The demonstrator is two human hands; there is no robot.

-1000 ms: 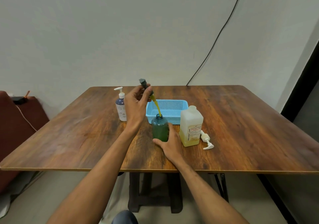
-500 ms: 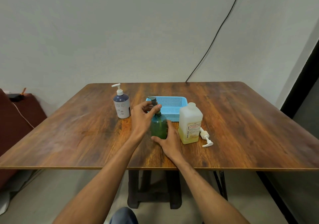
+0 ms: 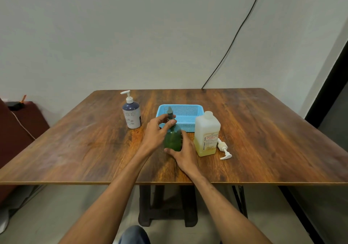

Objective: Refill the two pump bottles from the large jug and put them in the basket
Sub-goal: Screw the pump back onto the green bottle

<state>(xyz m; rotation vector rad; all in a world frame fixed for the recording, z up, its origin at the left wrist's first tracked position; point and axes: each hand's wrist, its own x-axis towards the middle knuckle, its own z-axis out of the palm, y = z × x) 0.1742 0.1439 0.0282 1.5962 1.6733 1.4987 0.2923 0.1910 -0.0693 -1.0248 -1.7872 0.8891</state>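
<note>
The left hand (image 3: 158, 130) has a closed grip: fingers and thumb curl round the collar under the grey pump head (image 3: 170, 112), at the top of the green bottle (image 3: 172, 140). The right hand (image 3: 185, 153) grips the same bottle low on its body, from the near right. The bottle stands upright on the tabletop (image 3: 84, 146), with its long axis vertical and the pump in line with it. So the coming twist, I judge, turns about that axis, left hand above and right hand bracing below. Just behind the green bottle sits the blue basket (image 3: 180, 105). Just to its right is the large jug (image 3: 206, 134), with a loose white pump (image 3: 223, 148) beyond. Well to its left and farther back is the white pump bottle (image 3: 131, 114).
</note>
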